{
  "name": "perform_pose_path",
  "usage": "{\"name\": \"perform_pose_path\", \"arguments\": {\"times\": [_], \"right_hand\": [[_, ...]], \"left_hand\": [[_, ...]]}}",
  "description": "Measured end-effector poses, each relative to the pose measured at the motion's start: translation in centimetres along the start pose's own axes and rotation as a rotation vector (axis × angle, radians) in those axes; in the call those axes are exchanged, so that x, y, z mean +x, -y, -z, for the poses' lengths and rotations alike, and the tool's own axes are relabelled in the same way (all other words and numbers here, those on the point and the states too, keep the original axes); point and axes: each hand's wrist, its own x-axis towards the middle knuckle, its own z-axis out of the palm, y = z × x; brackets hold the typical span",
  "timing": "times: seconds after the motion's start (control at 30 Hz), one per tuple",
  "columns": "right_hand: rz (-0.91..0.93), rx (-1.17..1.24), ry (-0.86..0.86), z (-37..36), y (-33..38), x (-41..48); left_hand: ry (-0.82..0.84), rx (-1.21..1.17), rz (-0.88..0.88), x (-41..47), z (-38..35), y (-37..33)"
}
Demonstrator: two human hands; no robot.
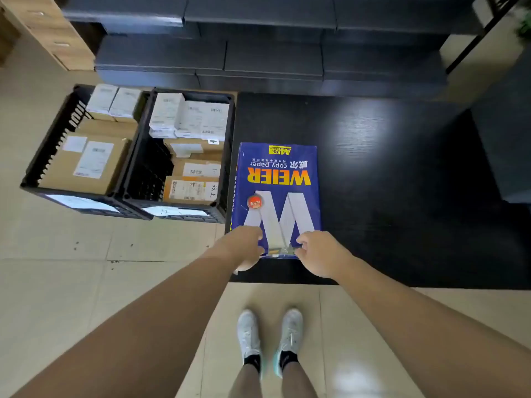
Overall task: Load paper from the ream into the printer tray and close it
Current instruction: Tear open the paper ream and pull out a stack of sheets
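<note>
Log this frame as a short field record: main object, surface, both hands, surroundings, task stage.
object: blue ream of copy paper, lying flat, still wrapped
surface: black table, near its front edge
left hand: gripping the ream's near end
right hand: pinching the wrapper's near end
surroundings: two black crates of boxes on the floor, left of table
printer: not visible
stage: opening the ream

A person seen from above: two bare arms, bare legs and pale sneakers.

Both forearms are uncovered, with no sleeve, watch or ring showing on the left hand (244, 248) or the right hand (321, 254). Below them, the lower legs are bare too. The feet wear light grey knit sneakers (249, 334) with laces, and the right one shows a mint-green edge at the sole. Short black socks (252, 361) rise just above the shoe collars.
</note>
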Motion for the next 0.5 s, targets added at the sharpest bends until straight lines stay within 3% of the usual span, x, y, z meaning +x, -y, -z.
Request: {"name": "perform_pose_path", "arguments": {"times": [0.2,0.5], "right_hand": [[-0.107,-0.01,-0.146,-2.1,0.7,1.8],[-0.129,-0.112,-0.348,-4.2,1.6,2.5]], "left_hand": [[-0.045,-0.064,-0.021,1.8,-1.7,0.5],[-0.115,-0.083,-0.023,2.7,-3.0,0.8]]}}
